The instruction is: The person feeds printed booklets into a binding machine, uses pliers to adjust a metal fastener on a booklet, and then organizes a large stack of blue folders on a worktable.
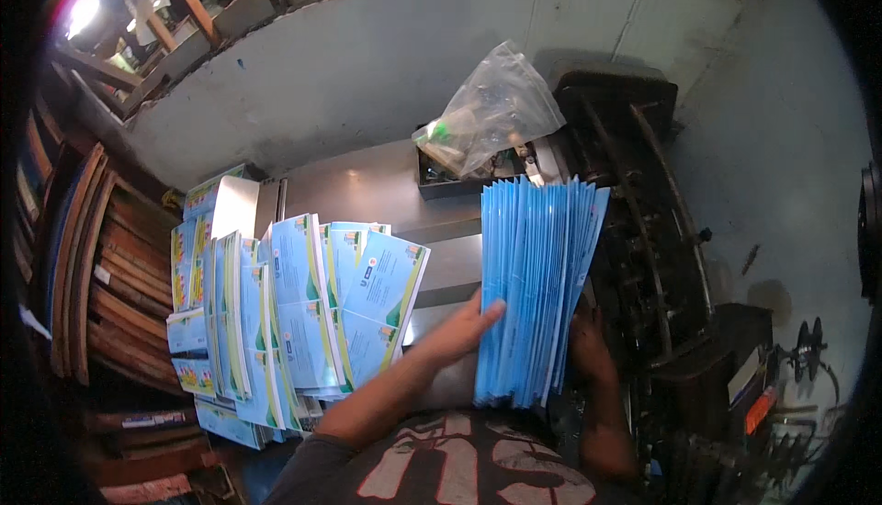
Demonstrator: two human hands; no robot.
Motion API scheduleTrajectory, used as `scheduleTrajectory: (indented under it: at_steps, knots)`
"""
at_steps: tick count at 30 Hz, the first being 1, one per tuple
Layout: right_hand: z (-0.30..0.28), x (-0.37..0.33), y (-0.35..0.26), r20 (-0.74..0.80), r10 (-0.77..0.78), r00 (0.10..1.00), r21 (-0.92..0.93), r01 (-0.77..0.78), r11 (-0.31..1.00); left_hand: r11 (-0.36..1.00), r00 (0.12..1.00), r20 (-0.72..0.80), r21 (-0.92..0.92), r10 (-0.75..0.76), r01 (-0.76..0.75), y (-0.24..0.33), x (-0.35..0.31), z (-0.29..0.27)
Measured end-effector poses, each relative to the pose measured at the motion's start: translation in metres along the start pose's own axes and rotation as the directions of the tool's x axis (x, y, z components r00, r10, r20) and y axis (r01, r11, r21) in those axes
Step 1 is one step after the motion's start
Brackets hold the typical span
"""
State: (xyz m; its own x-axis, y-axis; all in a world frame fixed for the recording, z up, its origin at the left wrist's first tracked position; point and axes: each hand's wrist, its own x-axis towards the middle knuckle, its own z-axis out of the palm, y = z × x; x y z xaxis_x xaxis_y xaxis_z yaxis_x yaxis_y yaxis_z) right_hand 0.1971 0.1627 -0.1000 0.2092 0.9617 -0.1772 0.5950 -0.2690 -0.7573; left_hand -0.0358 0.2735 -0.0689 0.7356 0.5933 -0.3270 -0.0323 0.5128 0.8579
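Observation:
A thick stack of blue booklets stands on edge in front of my chest, spines or edges upward and slightly fanned at the top right. My left hand presses its left side, with the thumb lying over the nearest booklet. At the stack's right side is my right hand, in shadow; the stack hides most of its fingers. To the left lie more blue booklets with green and yellow printed edges, in overlapping piles on a metal table.
A clear plastic bag rests on a dark tray of small items against the grey wall. Dark machinery stands close on the right. Wooden boards fill a rack at the left. A shelf-like opening is at the upper left.

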Motion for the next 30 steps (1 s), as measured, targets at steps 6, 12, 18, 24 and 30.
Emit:
scheduleTrajectory:
  at_steps: [6,12,18,24,30]
  knots:
    - [0.019,-0.014,-0.072,-0.005,-0.032,0.999,0.19,0.032,0.981,0.97,0.972,0.103,-0.098,-0.212,0.222,0.037,-0.006,-0.021]
    - [0.087,-0.046,-0.103,0.326,-0.033,0.945,0.175,-0.026,0.984,0.915,0.872,0.373,0.361,-0.318,0.18,0.083,-0.026,-0.091]
    - [-0.021,-0.095,-0.026,0.371,0.302,0.878,-0.072,-0.297,0.952,0.763,0.816,0.439,0.646,-0.377,0.005,0.065,-0.058,-0.058]
    - [-0.05,-0.039,-0.055,-0.367,-0.169,0.915,0.437,0.33,0.837,0.788,0.695,0.594,0.612,-0.405,-0.064,0.065,-0.046,-0.039]
    - [-0.045,0.023,-0.032,0.319,-0.091,0.944,0.678,-0.16,0.717,0.639,0.929,0.089,0.749,-0.36,0.176,0.097,-0.073,-0.049]
